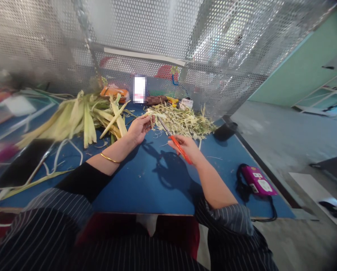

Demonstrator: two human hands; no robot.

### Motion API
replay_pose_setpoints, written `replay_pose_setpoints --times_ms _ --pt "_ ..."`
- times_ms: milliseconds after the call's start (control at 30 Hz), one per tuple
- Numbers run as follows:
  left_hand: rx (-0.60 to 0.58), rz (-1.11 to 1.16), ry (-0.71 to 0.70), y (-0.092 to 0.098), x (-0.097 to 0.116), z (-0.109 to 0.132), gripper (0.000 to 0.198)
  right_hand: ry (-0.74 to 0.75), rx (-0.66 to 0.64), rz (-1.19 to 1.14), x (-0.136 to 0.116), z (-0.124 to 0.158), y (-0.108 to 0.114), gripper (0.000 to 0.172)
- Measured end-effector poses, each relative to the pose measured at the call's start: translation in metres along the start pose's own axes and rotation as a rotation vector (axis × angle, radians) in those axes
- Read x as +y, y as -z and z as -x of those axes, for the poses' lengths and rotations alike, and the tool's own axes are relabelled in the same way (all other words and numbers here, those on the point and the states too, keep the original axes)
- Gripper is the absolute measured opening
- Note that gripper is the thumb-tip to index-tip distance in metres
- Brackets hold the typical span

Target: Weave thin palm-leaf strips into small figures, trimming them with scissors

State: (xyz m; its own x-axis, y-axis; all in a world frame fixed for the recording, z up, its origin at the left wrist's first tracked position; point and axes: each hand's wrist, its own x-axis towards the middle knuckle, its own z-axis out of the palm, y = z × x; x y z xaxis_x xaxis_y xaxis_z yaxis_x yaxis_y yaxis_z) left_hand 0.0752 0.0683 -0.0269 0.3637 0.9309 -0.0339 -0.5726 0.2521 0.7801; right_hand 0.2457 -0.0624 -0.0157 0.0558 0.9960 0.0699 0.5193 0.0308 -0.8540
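Near the middle of the blue table (123, 192), my left hand (141, 128) pinches a small pale piece of husk (154, 113) between its fingertips. My right hand (186, 148) grips orange-handled scissors (182, 149), whose metal blades point up and left to the husk piece. How far the blades are apart is too small to tell. Behind my hands lies a heap of shredded husk bits (189, 122). A pile of long, pale green husks (69, 116) spreads to the left of my left hand.
A lit phone (139, 88) stands at the back by a perforated metal screen (145, 34). An orange packet (114, 93) lies left of it. A black cup (225, 131) and a purple packet (258, 180) with black cord are on the right. A dark tablet-like panel (23, 163) lies left.
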Motion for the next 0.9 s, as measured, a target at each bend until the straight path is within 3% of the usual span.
replay_pose_setpoints --times_ms 900 --pt "-0.056 -0.045 0.011 -0.0011 -0.0033 0.0017 0.01 -0.012 0.081 0.026 0.0027 -0.0027 -0.0008 0.05"
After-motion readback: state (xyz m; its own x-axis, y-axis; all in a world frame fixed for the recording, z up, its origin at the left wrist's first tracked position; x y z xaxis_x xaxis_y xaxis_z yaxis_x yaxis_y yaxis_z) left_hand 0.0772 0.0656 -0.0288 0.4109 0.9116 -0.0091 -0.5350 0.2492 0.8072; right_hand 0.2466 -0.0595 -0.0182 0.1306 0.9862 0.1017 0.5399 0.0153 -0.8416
